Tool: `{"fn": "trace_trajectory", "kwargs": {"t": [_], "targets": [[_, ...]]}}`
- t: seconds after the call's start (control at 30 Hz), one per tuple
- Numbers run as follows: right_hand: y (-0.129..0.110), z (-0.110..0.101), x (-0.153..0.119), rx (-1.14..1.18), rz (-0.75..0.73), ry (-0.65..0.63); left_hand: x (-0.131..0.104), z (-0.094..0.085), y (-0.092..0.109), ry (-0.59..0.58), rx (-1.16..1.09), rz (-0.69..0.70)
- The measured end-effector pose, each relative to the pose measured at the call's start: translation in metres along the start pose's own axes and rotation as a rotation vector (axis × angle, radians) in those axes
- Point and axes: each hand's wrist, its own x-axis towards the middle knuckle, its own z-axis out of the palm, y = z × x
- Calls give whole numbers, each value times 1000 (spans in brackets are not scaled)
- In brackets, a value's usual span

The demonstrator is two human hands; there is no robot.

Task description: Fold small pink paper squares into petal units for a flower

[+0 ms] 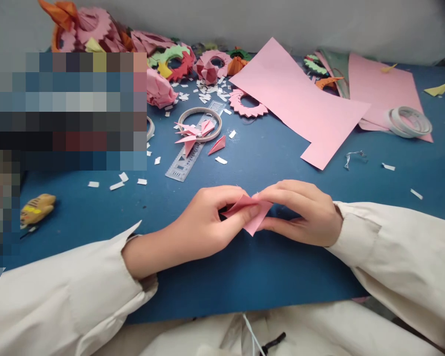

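Just above the blue table, a small piece of folded pink paper (258, 217) is held between my two hands. My left hand (211, 217) grips its left side, thumb lying across the front. At the right edge, the fingertips of my right hand (304, 210) pinch the upper corner, while its thumb is by the lower edge. Beyond them lie several folded pink paper pieces (195, 133), partly inside a tape roll (219, 118) that rests on a clear ruler (181, 165). One more folded pink piece (217, 145) is beside the ruler.
A large notched pink sheet (296, 94) lies behind my hands. At the right, tape rolls (411, 122) sit on another pink sheet (385, 79). Folded paper rings (248, 105) and white scraps (207, 89) are toward the wall. A yellow pouch-like item (39, 208) is at left.
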Motion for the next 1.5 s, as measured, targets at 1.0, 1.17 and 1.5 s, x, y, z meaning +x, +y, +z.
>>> {"fn": "trace_trajectory", "kwargs": {"t": [1.0,1.17,1.5], "targets": [[4,-5,2,-220,-210,-58,3,-6,-4,-126,104,75],[7,-2,1,-133,-157,-45,1,-5,-5,-102,94,94],[8,-1,1,-28,-131,-58,0,-5,-3,-49,117,118]]}}
